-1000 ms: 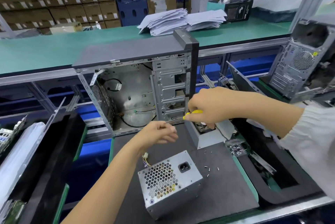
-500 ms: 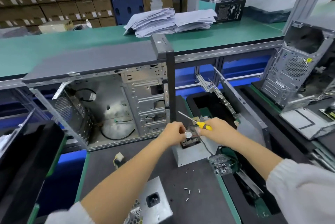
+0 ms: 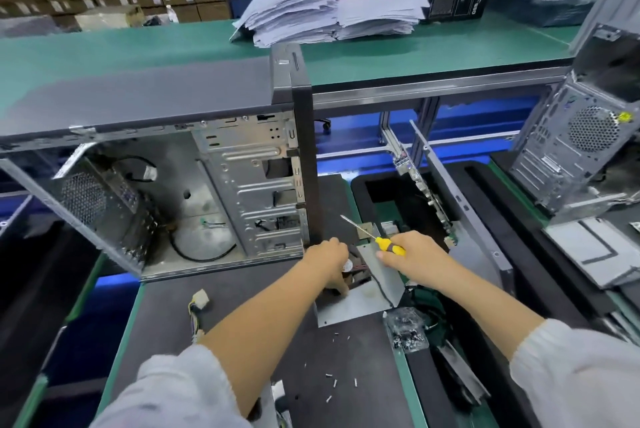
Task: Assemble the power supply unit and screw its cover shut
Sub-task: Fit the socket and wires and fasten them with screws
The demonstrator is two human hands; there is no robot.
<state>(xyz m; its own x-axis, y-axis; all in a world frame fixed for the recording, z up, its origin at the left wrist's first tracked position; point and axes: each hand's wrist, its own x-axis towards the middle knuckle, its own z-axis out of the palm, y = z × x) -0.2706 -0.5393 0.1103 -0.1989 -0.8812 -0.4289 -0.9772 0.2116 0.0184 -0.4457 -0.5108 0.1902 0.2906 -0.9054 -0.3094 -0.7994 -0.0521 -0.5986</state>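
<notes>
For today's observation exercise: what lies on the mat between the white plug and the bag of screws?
In the head view, the left forearm and the metal box lie between plug and bag.

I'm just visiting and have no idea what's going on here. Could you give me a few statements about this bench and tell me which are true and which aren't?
1. The right hand holds a yellow-handled screwdriver. True.
2. The left hand rests on the paper stack. False: it reaches into the open metal housing.
3. Loose screws lie on the dark mat. True.
4. The computer case is closed. False: its side is open.
</notes>
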